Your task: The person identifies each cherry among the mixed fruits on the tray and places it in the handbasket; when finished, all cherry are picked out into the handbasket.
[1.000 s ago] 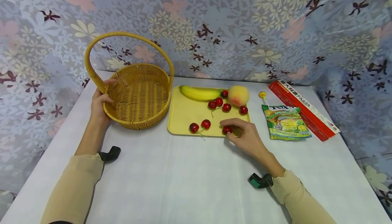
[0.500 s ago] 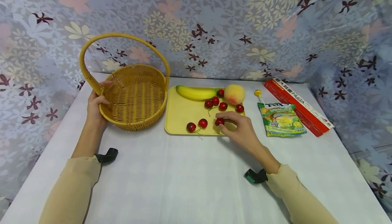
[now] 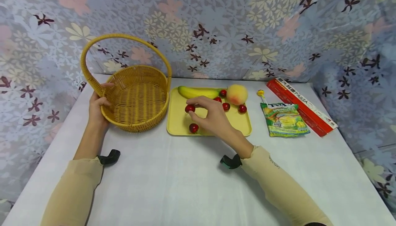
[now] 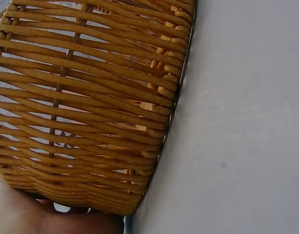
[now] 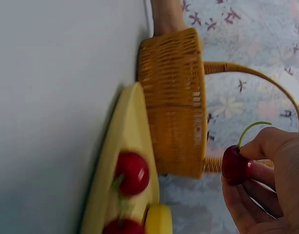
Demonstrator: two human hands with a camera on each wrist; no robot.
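I have the right hand (image 3: pixel 211 116) above the tray (image 3: pixel 177 116), thumb and fingertips just one cherry's width apart, pinching a cherry (image 3: pixel 190 108); its stem (image 5: pixel 247 129) curves free past the thumb. The cherry is up off the tray and outside the basket (image 3: pixel 139 127), whose left side the left hand (image 3: pixel 98 106) grips, fingers curled at the rim. The other cherries (image 3: pixel 242 109) lie on the tray.

I judge this the carrying step: pick-up done, release not yet made. Any move leftward, as I read it, calls for enough height to clear the basket's right rim and handle (image 3: pixel 125 35), and a light, sure pinch, since so smooth a cherry could slip.
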